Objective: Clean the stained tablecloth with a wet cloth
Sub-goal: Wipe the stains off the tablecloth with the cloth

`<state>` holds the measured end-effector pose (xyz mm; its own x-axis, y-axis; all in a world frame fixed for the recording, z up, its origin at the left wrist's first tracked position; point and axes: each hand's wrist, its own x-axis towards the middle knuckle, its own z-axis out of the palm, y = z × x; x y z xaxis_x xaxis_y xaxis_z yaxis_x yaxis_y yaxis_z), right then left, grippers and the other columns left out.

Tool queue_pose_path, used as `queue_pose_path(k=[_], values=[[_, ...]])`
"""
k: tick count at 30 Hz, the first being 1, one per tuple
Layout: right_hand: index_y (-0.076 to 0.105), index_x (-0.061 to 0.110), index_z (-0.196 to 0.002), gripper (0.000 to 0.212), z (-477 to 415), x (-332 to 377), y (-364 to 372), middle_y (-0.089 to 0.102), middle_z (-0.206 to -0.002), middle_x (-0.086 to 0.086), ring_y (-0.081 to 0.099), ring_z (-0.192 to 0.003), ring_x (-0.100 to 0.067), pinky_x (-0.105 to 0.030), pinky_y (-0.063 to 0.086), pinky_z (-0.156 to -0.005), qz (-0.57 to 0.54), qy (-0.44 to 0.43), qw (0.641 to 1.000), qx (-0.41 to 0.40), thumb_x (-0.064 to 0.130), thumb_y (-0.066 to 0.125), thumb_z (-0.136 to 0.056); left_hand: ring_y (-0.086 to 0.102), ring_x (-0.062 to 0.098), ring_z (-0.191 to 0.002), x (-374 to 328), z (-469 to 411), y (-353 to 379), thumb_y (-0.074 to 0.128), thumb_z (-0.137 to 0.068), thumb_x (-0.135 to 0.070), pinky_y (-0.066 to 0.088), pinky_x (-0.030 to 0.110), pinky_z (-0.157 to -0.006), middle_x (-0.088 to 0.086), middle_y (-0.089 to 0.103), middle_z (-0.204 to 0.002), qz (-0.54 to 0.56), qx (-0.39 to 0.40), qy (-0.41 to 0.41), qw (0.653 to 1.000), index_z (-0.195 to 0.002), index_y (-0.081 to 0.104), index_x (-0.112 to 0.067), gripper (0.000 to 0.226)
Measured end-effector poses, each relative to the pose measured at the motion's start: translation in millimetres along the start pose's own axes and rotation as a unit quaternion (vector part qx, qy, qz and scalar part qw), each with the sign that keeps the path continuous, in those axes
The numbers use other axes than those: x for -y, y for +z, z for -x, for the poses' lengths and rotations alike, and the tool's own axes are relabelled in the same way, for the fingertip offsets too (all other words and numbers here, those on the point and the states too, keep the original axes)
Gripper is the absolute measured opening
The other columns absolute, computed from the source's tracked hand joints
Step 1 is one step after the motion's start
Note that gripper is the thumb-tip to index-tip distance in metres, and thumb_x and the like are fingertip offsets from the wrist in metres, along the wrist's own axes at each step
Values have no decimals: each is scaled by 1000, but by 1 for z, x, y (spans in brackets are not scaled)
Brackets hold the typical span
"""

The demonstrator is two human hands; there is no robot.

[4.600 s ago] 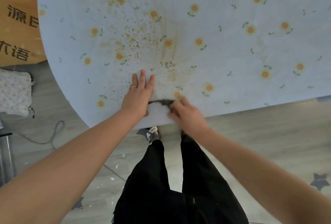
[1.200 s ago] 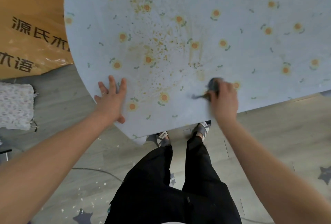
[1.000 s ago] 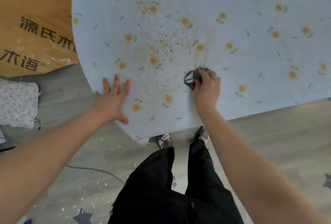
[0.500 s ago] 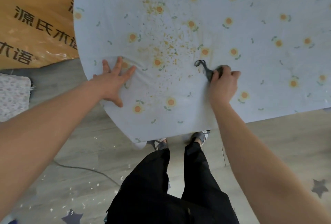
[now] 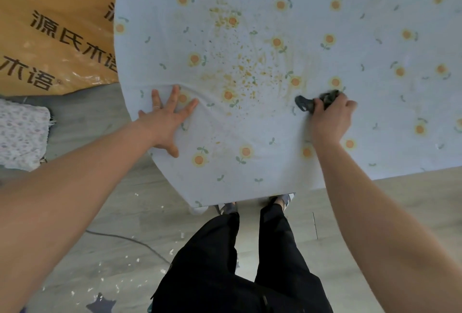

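Observation:
A pale blue tablecloth (image 5: 362, 117) with a small orange flower print covers the table. Orange-brown stains and specks (image 5: 240, 70) spread across its middle. My right hand (image 5: 330, 117) is shut on a small dark grey wet cloth (image 5: 306, 104) and presses it onto the tablecloth just right of the stains. My left hand (image 5: 167, 117) lies flat with fingers spread near the table's left edge. The fabric bunches into a fold beside its fingertips.
A large orange-brown sheet with black printed characters (image 5: 55, 37) lies on the floor left of the table. A white patterned fabric (image 5: 21, 135) sits at the far left. A thin cable (image 5: 125, 240) crosses the grey floor. My black-trousered legs (image 5: 240, 262) stand at the table's near edge.
My right hand has slid the dark cloth to the right and slightly down across the tablecloth. My left hand stays pressed flat, and the fold next to it has grown.

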<state>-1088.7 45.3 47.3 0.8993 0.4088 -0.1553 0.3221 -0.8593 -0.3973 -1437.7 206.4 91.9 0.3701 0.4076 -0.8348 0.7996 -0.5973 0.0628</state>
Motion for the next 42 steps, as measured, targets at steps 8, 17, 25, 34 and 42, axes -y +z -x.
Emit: queue_pose_path(k=[8, 17, 25, 34, 42], values=[[41, 17, -148, 59, 116, 19, 20, 43, -131, -7, 60, -97, -29, -40, 54, -77, 84, -406, 877, 242, 40, 60, -97, -37, 49, -142, -2, 3, -2, 96, -60, -42, 17, 81, -109, -7, -58, -146, 15, -7, -3, 1000, -138, -37, -59, 155], [42, 8, -126, 42, 27, 15, 5, 50, -123, -15, 62, -95, -42, -38, 37, -64, 107, -51, 992, 33, 43, 44, -103, -37, 49, -142, 2, -1, 0, 98, -58, -37, 15, 83, -108, -8, -58, -146, 26, -11, -7, 1000, -142, -33, -59, 157], [46, 18, -137, 44, 101, 8, 14, 54, -125, -8, 67, -78, -36, -38, 47, -59, 188, -389, 877, 211, 45, 45, -103, -40, 49, -140, -2, 0, -1, 98, -58, -34, 13, 83, -108, -9, -61, -143, 29, -15, -13, 999, -130, -40, -63, 158], [43, 7, -128, 35, 60, -2, 1, 52, -120, -14, 63, -79, -40, -37, 36, -57, 175, -231, 945, 153, 32, 42, -105, -41, 48, -140, -4, 2, -2, 98, -59, -31, 11, 82, -109, -11, -62, -140, 40, -12, -20, 999, -128, -41, -65, 159], [47, 10, -127, 36, -3, 11, -8, 54, -117, -13, 63, -82, -40, -37, 36, -59, 219, -249, 935, 126, 38, 42, -104, -41, 46, -140, -6, 3, -6, 97, -61, -30, 10, 80, -111, -12, -62, -141, 37, -6, -24, 999, -135, -38, -62, 157]])
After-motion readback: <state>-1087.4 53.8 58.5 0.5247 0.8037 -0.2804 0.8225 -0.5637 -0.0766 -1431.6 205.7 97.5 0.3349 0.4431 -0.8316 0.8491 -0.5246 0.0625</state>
